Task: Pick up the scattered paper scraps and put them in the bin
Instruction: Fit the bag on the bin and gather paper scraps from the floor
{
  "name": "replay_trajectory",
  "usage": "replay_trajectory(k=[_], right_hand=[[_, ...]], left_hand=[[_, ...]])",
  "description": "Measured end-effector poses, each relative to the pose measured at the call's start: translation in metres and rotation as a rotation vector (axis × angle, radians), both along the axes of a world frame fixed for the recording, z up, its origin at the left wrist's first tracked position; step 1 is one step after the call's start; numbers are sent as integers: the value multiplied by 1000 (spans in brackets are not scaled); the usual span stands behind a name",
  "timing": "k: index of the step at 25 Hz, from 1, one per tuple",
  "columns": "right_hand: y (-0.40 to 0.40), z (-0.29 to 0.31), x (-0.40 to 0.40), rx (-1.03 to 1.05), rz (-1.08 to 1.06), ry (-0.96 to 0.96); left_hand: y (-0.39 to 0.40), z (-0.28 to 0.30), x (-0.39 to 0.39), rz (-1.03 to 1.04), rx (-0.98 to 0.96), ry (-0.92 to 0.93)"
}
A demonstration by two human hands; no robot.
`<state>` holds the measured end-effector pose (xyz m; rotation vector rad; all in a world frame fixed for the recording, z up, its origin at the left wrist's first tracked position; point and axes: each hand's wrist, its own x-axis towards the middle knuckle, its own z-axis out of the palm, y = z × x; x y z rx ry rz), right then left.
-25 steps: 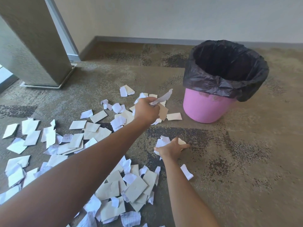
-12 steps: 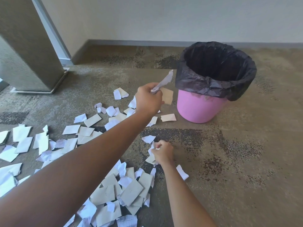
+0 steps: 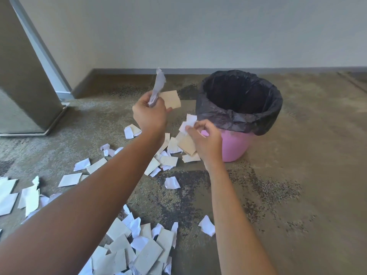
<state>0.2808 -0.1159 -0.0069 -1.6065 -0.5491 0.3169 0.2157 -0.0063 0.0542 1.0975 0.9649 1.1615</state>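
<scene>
Apparently unlettered, paper scraps [image 3: 172, 99] sit clenched in left hand [image 3: 150, 114] and right hand [image 3: 206, 140] fingers beside the bin [image 3: 236, 147].

No text, label or number is legible anywhere in view.

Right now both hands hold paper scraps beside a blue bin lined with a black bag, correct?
Not quite: the bin is pink, not blue, as the head view shows. The rest stands: the left hand and right hand both hold paper scraps beside it, and a black bag lines it.
</scene>
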Motion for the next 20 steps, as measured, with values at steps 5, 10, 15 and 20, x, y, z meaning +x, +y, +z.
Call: replay_trajectory(k=[5, 10, 15, 20], right_hand=[[-1, 84, 62, 131, -250, -361], [-5, 90, 134, -44, -482, -437], [-16, 78, 154, -340, -321, -347], [-24, 75, 139, -291, -341, -256]], left_hand=[[-3, 9, 14, -61, 52, -26], [-16, 17, 47, -185, -32, -8], [-40, 45, 95, -341, -43, 94], [-54, 48, 126, -609, -22, 273]])
